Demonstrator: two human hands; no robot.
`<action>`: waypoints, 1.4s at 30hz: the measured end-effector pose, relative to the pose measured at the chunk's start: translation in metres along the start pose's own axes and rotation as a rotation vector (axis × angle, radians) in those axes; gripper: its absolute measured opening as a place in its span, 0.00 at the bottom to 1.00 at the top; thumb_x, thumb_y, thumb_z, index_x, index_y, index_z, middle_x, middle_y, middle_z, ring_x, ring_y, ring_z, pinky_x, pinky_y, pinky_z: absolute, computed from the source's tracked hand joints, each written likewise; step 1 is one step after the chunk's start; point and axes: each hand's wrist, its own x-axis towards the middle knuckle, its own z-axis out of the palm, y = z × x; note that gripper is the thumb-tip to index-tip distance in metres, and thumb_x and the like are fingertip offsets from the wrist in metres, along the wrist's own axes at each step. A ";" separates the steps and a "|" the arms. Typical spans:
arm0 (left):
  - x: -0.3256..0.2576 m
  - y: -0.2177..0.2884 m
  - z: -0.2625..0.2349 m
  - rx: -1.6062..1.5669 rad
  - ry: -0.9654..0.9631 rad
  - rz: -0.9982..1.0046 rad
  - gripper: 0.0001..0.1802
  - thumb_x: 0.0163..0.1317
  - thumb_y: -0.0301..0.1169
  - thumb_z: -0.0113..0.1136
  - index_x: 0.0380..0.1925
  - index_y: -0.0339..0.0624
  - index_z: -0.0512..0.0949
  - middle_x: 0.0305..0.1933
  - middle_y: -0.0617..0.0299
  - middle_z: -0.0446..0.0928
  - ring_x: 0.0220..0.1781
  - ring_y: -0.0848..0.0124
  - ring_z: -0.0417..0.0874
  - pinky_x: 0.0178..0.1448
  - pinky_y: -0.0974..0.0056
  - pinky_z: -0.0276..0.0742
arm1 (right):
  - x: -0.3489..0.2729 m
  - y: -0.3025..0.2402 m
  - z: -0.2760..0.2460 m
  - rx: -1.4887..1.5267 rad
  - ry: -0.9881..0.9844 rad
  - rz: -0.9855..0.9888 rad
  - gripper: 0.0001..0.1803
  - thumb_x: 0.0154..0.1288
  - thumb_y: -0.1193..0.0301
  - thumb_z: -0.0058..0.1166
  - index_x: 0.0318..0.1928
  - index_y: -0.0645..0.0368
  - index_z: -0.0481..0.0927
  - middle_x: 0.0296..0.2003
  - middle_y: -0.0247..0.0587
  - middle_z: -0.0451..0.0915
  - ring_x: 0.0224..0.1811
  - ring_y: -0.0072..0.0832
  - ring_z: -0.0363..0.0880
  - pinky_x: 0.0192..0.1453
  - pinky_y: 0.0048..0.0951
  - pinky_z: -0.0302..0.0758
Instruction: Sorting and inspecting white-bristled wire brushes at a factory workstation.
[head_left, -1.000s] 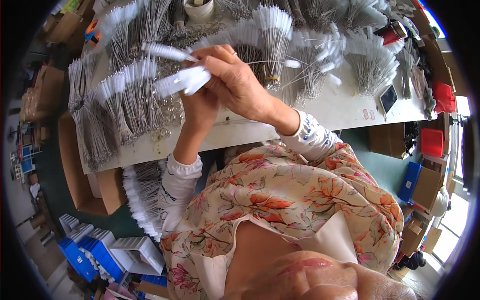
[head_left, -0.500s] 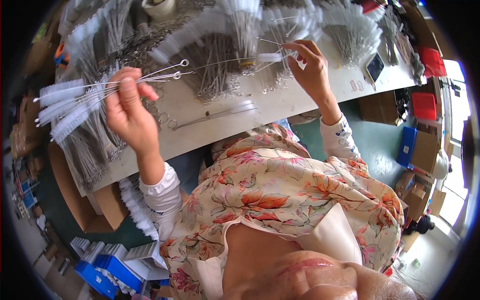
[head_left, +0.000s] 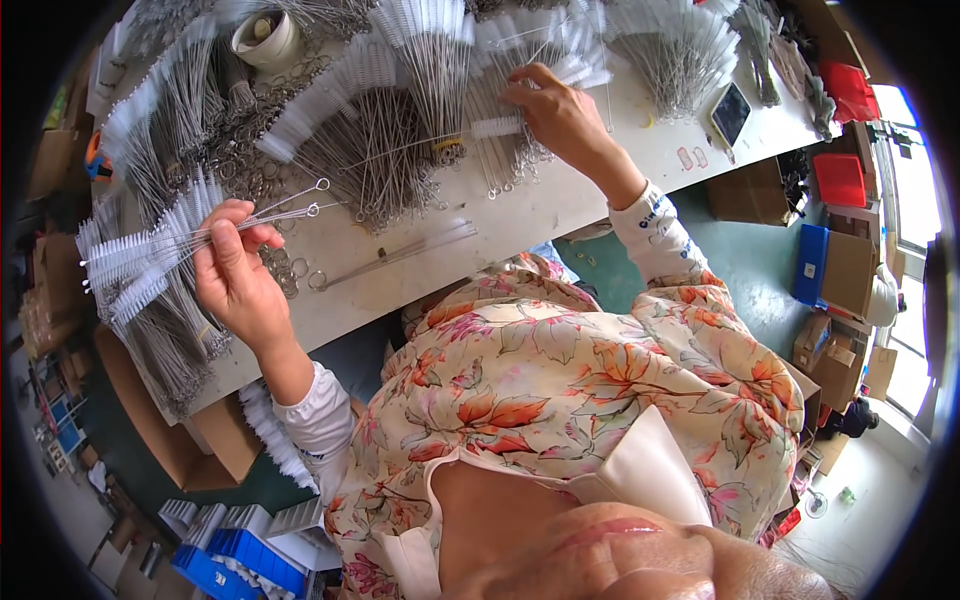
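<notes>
The left hand (head_left: 235, 275) has its grip closed around a bundle of wire tube brushes (head_left: 160, 255), held over the left part of the white counter (head_left: 560, 205). The right hand (head_left: 555, 115) pinches a single white brush (head_left: 497, 127) from a fanned pile (head_left: 520, 60) farther back.

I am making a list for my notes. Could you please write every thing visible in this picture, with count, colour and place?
Bunch of wire brushes: several, white bristles, in the left hand.
Single brush: one, white, at the right fingertips.
Brush piles: many, grey wire with white tips, fanned across the table.
Table: one, white.
Metal rings: several, silver, near the left hand.
Cup: one, white, far left.
Phone: one, dark, far right.
Left hand: gripping.
Right hand: pinching.
</notes>
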 end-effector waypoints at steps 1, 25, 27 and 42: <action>-0.001 0.002 0.000 0.006 0.004 -0.002 0.12 0.67 0.28 0.45 0.35 0.28 0.72 0.42 0.48 0.73 0.27 0.72 0.73 0.29 0.69 0.73 | -0.001 -0.005 -0.004 0.006 -0.003 -0.003 0.15 0.50 0.80 0.48 0.38 0.52 0.80 0.43 0.33 0.74 0.32 0.37 0.79 0.33 0.35 0.75; -0.005 0.090 -0.022 0.162 -0.037 0.561 0.46 0.51 0.46 0.59 0.63 0.34 0.48 0.61 0.43 0.58 0.58 0.54 0.67 0.61 0.54 0.62 | 0.031 -0.222 -0.035 1.112 -0.392 -0.314 0.06 0.62 0.73 0.51 0.36 0.63 0.78 0.25 0.36 0.78 0.26 0.21 0.76 0.31 0.23 0.72; -0.012 0.077 -0.022 0.181 -0.395 0.259 0.56 0.46 0.60 0.59 0.65 0.39 0.44 0.63 0.43 0.56 0.61 0.53 0.66 0.61 0.55 0.62 | 0.028 -0.237 -0.041 1.116 -0.426 -0.270 0.06 0.58 0.76 0.52 0.35 0.62 0.79 0.25 0.39 0.79 0.28 0.23 0.78 0.32 0.24 0.73; -0.077 0.041 -0.014 0.422 -0.446 0.626 0.10 0.46 0.28 0.65 0.31 0.41 0.77 0.31 0.64 0.76 0.32 0.67 0.77 0.36 0.65 0.75 | 0.006 -0.183 -0.036 1.341 -1.280 0.106 0.11 0.63 0.66 0.52 0.34 0.63 0.77 0.24 0.31 0.77 0.20 0.12 0.70 0.22 0.16 0.65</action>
